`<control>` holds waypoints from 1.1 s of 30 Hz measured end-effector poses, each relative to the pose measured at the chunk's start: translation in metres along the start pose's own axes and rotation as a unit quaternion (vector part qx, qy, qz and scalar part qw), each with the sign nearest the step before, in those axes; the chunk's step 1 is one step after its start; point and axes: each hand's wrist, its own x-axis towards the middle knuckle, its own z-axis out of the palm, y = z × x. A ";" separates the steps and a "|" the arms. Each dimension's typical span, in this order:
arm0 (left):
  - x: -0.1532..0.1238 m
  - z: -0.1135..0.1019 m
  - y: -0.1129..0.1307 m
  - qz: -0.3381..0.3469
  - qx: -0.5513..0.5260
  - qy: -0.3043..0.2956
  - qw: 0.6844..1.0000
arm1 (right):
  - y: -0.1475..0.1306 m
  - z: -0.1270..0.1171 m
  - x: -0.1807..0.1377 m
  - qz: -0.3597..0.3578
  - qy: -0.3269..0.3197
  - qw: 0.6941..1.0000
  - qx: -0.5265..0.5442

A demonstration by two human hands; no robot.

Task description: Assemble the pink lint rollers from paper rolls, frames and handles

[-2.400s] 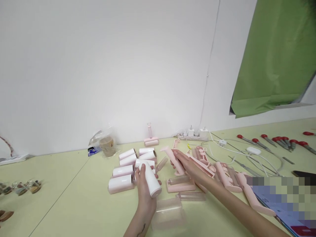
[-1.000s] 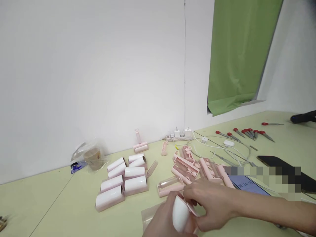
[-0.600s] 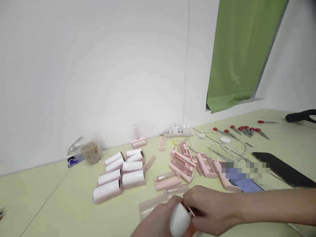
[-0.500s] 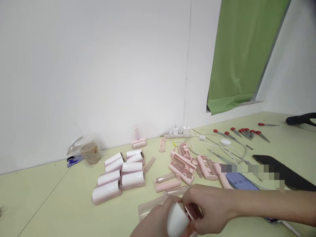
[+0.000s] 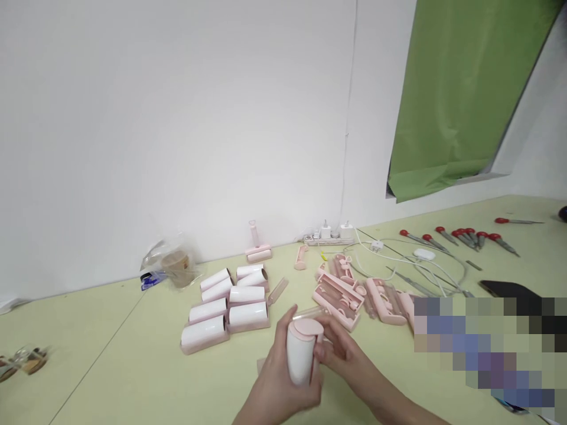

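Between my two hands is a lint roller [image 5: 300, 359], a white roll with a pink round end cap on top, held nearly upright. My left hand [image 5: 281, 378] wraps round its left side and base. My right hand [image 5: 348, 360] grips the pink frame on its right side, thumb pressed near the cap. Left of my hands, several white lint rolls [image 5: 248, 316] lie on pinkish clear covers. To the right are several pink roller frames [image 5: 339, 298] with clear pinkish covers. A clear tube-like piece [image 5: 278, 291] lies beside the rolls.
An assembled pink lint roller [image 5: 258, 251] stands by the wall, near a power strip [image 5: 328, 239] with chargers and cables. Several red-ended tools [image 5: 467, 236] lie at the right. A bagged cup [image 5: 176, 265] is at the left, and glasses [image 5: 29, 360] lie further left. A pixelated patch covers the lower right.
The lint roller is now more upright, with its pink end cap showing on top. My right hand has moved round to the roller's right side. The view has shifted slightly.
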 end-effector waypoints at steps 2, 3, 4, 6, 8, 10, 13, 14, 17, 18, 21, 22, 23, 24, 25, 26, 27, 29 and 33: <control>-0.006 -0.014 -0.013 0.008 0.019 -0.032 0.999 | -0.008 -0.001 0.007 -0.005 0.021 0.999 -0.026; -0.010 -0.022 -0.020 0.002 0.032 -0.043 0.999 | -0.011 -0.001 0.010 -0.001 0.026 0.998 -0.057; -0.014 -0.030 -0.029 -0.014 0.041 -0.048 0.998 | -0.014 -0.002 0.014 0.003 0.026 0.995 -0.096; -0.022 -0.040 -0.045 -0.074 0.044 -0.054 0.995 | -0.016 -0.001 0.020 0.000 0.002 0.983 -0.183; -0.026 -0.044 -0.061 -0.125 0.026 -0.065 0.990 | -0.015 0.003 0.026 -0.027 -0.044 0.964 -0.262; -0.028 -0.040 -0.073 -0.133 0.000 -0.069 0.989 | -0.013 0.010 0.031 -0.070 -0.091 0.932 -0.345; -0.025 -0.031 -0.082 -0.105 -0.051 -0.057 0.991 | -0.006 0.020 0.035 -0.115 -0.140 0.855 -0.485; -0.024 -0.027 -0.083 -0.095 -0.068 -0.052 0.992 | -0.003 0.022 0.036 -0.122 -0.154 0.830 -0.522; -0.023 -0.017 -0.083 -0.063 -0.095 -0.043 0.993 | 0.009 0.025 0.030 -0.129 -0.186 0.785 -0.577; -0.022 -0.014 -0.082 -0.051 -0.096 -0.039 0.993 | 0.013 0.025 0.026 -0.124 -0.187 0.785 -0.578; -0.022 -0.006 -0.080 -0.025 -0.093 -0.030 0.995 | 0.018 0.019 0.017 -0.124 -0.165 0.805 -0.557; -0.022 -0.005 -0.080 -0.020 -0.088 -0.034 0.995 | 0.016 0.014 0.017 -0.127 -0.152 0.814 -0.546; -0.022 -0.005 -0.079 -0.018 -0.081 -0.042 0.996 | 0.012 0.008 0.019 -0.130 -0.137 0.819 -0.541; -0.022 -0.005 -0.079 -0.019 -0.070 -0.050 0.996 | 0.007 0.001 0.024 -0.127 -0.125 0.816 -0.549; -0.022 -0.006 -0.078 -0.022 -0.057 -0.057 0.996 | 0.000 -0.008 0.030 -0.119 -0.116 0.808 -0.566; -0.022 -0.007 -0.077 -0.025 -0.044 -0.060 0.997 | -0.008 -0.017 0.036 -0.106 -0.110 0.791 -0.592; -0.022 -0.008 -0.076 -0.026 -0.031 -0.059 0.997 | -0.015 -0.027 0.043 -0.094 -0.113 0.766 -0.626; -0.022 -0.011 -0.074 -0.024 -0.012 -0.059 0.998 | -0.025 -0.045 0.054 -0.085 -0.133 0.739 -0.655; -0.023 -0.012 -0.072 -0.023 0.002 -0.058 0.998 | -0.020 -0.061 0.052 -0.079 -0.198 0.704 -0.678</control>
